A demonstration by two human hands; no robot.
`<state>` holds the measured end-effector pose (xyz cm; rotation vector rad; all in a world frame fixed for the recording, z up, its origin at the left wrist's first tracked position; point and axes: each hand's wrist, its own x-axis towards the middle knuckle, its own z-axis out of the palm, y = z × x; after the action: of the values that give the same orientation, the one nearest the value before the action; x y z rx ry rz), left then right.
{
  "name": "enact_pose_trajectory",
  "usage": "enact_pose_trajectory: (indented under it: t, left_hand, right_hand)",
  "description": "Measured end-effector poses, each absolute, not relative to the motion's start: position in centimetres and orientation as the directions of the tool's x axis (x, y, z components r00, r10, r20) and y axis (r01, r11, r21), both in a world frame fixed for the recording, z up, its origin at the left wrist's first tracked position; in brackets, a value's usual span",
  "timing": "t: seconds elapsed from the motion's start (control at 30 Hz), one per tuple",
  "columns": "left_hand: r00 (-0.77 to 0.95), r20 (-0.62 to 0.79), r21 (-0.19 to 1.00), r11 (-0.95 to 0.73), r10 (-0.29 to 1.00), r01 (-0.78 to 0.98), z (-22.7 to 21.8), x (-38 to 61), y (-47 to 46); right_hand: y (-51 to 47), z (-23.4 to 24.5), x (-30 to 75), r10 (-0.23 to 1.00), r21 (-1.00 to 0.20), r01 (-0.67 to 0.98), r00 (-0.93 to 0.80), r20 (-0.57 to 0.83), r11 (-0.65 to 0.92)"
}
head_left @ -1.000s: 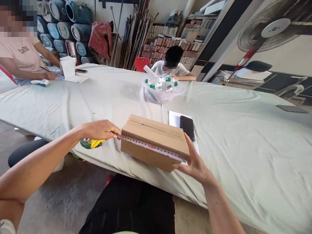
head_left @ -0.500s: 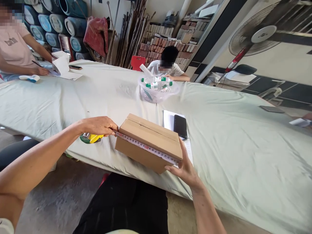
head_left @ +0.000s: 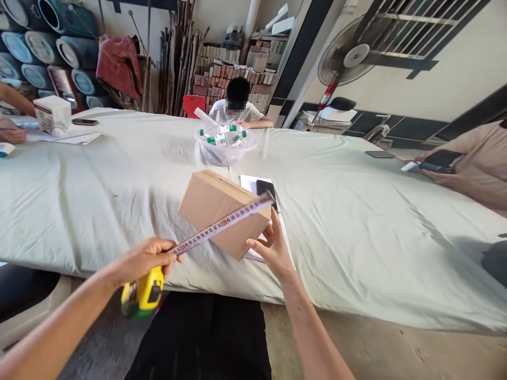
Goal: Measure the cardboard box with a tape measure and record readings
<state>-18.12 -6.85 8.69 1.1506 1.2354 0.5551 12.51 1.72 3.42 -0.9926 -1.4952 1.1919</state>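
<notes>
A brown cardboard box [head_left: 214, 203] is tilted up off the pale green table cloth [head_left: 356, 211], its near corner raised. My right hand [head_left: 269, 248] grips the box's near right corner with fingers around its edge. My left hand [head_left: 144, 258] is closed on a yellow tape measure [head_left: 142, 293], thumb pinching the blade. The white tape blade [head_left: 222, 224] runs slantwise from my left hand up across the box, its tip free past the box's right corner.
Paper and a black phone [head_left: 266, 187] lie behind the box. A clear tub of bottles [head_left: 224, 142] stands mid-table. A person sits at the far side, another person's hand [head_left: 10, 134] at far left, a third with a phone [head_left: 439, 161] at right. A fan [head_left: 348, 55] stands behind.
The box went from lying flat to tilted up and turned. The tape came off the box's front edge and now slants across it. My left hand dropped nearer me with the tape measure.
</notes>
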Motion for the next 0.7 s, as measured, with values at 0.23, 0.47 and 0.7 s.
enact_pose_trajectory:
  t: [0.23, 0.47, 0.7]
  left_hand:
    - [0.164, -0.354, 0.919, 0.375, 0.921, -0.123, 3.8, -12.1, -9.4]
    - [0.138, -0.331, 0.933, 0.345, 0.934, -0.099, 3.8, -11.5, -10.1]
    - [-0.032, -0.26, 0.964, 0.261, 0.965, 0.043, 3.7, -12.4, -9.9]
  right_hand:
    - [1.9, 4.6, 11.1, 0.966, -0.981, 0.016, -0.182, 0.185, 0.191]
    - [2.1, 7.2, 10.7, 0.968, -0.992, -0.069, -0.219, 0.12, 0.108]
    - [3.0, 8.0, 9.1, 0.978, -0.992, -0.122, -0.204, 0.046, 0.021]
